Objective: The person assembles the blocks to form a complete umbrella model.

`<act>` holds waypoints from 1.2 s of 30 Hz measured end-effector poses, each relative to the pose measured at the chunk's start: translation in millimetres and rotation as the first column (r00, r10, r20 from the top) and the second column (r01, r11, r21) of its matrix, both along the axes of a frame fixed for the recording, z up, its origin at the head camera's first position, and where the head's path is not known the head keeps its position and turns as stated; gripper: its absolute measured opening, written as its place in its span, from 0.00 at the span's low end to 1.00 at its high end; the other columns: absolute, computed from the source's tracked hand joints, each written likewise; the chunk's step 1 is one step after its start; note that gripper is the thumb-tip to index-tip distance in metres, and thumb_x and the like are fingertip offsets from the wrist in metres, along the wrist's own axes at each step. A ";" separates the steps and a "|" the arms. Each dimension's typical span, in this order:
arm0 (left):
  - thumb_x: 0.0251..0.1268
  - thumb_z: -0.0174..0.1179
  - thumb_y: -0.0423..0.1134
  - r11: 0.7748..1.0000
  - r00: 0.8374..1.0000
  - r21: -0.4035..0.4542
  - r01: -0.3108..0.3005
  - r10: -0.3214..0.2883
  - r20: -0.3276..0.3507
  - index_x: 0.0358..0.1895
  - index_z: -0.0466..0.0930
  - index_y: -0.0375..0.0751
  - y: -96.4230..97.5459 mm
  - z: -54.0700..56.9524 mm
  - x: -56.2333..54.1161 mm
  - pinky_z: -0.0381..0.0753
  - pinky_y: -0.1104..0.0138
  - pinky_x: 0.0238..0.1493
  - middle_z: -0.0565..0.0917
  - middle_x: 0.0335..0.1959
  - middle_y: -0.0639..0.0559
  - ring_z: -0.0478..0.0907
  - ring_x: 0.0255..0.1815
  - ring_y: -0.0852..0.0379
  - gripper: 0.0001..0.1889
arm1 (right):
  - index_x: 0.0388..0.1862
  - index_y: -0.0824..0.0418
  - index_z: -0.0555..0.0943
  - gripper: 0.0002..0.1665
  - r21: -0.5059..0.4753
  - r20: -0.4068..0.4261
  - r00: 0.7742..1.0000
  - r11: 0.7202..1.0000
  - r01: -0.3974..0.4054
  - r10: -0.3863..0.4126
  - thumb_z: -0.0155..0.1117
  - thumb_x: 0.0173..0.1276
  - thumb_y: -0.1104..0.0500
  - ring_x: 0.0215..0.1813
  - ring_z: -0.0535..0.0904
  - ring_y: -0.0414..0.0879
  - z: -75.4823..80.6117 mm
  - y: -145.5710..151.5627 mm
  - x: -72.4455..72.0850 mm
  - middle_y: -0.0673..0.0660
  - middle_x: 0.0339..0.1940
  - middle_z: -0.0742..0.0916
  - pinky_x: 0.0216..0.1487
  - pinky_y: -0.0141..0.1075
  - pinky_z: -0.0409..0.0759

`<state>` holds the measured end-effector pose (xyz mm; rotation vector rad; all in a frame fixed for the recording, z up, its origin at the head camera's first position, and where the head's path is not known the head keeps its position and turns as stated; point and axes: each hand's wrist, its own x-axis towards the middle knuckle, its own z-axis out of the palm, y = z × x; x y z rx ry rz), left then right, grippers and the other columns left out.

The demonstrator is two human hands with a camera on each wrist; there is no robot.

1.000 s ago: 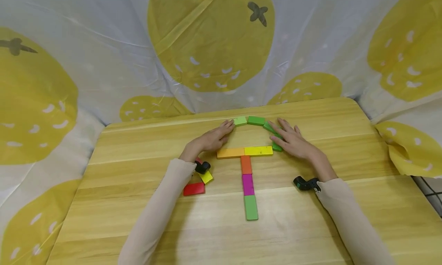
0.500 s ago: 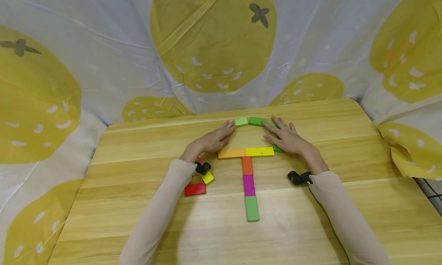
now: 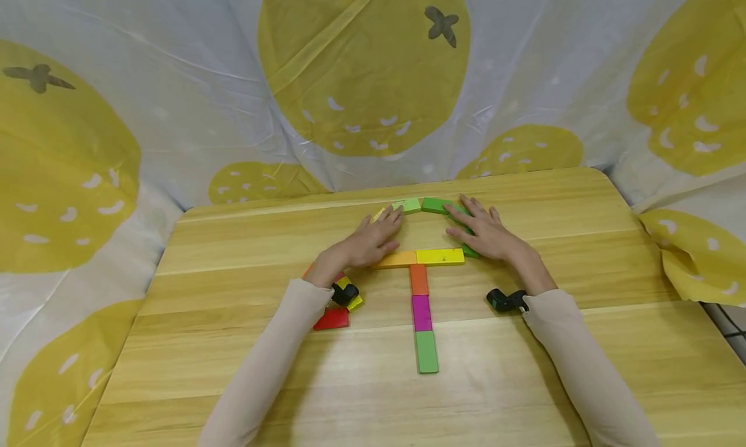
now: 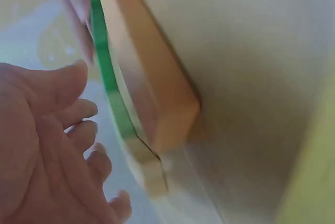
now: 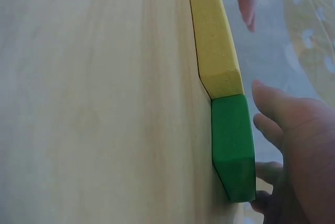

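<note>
Flat coloured blocks lie on the wooden table in a T with an arch above it. My left hand (image 3: 373, 240) lies over the arch's left side, fingertips at a light green block (image 3: 409, 205). Past its fingers shows a pale yellow block (image 3: 378, 214). The left wrist view shows the left hand (image 4: 52, 130) with loosely bent fingers and nothing between them. My right hand (image 3: 484, 230) spreads over the green blocks of the arch's right side, partly hiding them. In the right wrist view its fingers stand beside a green block (image 5: 232, 140), which meets a yellow block (image 5: 214, 30).
Below the crossbar run an orange block (image 3: 419, 279), a magenta block (image 3: 422, 313) and a green block (image 3: 427, 352). Loose red (image 3: 332, 318) and yellow (image 3: 355, 302) blocks lie under the left wrist. A patterned cloth (image 3: 361, 71) hangs behind the table (image 3: 524, 382).
My left hand has shifted right and slightly nearer, uncovering the pale yellow block and more loose blocks. My right hand moved a little left earlier, then stayed nearly still.
</note>
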<state>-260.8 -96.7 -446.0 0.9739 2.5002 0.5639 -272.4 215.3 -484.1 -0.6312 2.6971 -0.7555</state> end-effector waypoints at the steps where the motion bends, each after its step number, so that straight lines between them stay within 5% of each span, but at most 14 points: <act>1: 0.86 0.43 0.45 1.000 1.000 -0.012 0.011 -0.011 -0.020 0.84 0.43 0.36 1.3 1.2 6.8 0.32 0.37 0.84 0.39 0.88 0.43 0.32 0.88 0.43 0.34 | 0.87 0.48 0.50 0.40 -0.005 0.002 1.000 1.000 -0.001 0.001 0.46 0.84 0.39 0.87 0.33 0.68 -0.1 -0.3 -0.4 0.65 0.88 0.44 0.79 0.73 0.27; 8: 0.85 0.43 0.53 0.994 0.993 -0.064 0.087 -0.092 -0.072 0.86 0.42 0.42 12.5 6.2 56.1 0.38 0.38 0.84 0.40 0.88 0.48 0.34 0.89 0.44 0.37 | 0.87 0.47 0.51 0.39 0.003 -0.001 1.000 1.000 -0.002 0.002 0.45 0.84 0.39 0.87 0.35 0.69 0.2 -0.6 -1.6 0.65 0.88 0.45 0.79 0.73 0.27; 14: 0.85 0.40 0.59 0.988 0.992 -0.106 0.109 -0.115 -0.049 0.86 0.41 0.47 22.5 3.5 80.3 0.36 0.41 0.85 0.39 0.88 0.54 0.32 0.89 0.50 0.37 | 0.87 0.48 0.51 0.39 0.015 0.001 1.000 1.000 -0.007 0.007 0.46 0.84 0.39 0.87 0.35 0.68 2.2 -0.7 -1.5 0.65 0.88 0.45 0.79 0.73 0.28; 22: 0.83 0.40 0.63 0.979 0.995 -0.181 0.091 -0.097 -0.026 0.86 0.39 0.52 25.8 -4.2 89.0 0.32 0.43 0.86 0.39 0.88 0.59 0.32 0.88 0.56 0.39 | 0.87 0.48 0.52 0.39 0.030 0.002 1.000 0.999 -0.023 0.023 0.46 0.84 0.39 0.87 0.36 0.70 5.1 -3.9 -2.6 0.66 0.88 0.47 0.79 0.73 0.28; 36: 0.84 0.40 0.59 0.985 0.994 -0.144 0.093 -0.100 -0.047 0.86 0.39 0.50 23.1 -11.5 91.2 0.31 0.43 0.86 0.38 0.88 0.58 0.32 0.89 0.55 0.38 | 0.87 0.47 0.52 0.39 0.038 0.017 0.999 0.998 -0.043 0.043 0.47 0.84 0.39 0.87 0.35 0.68 4.8 0.9 -1.1 0.64 0.88 0.47 0.80 0.71 0.27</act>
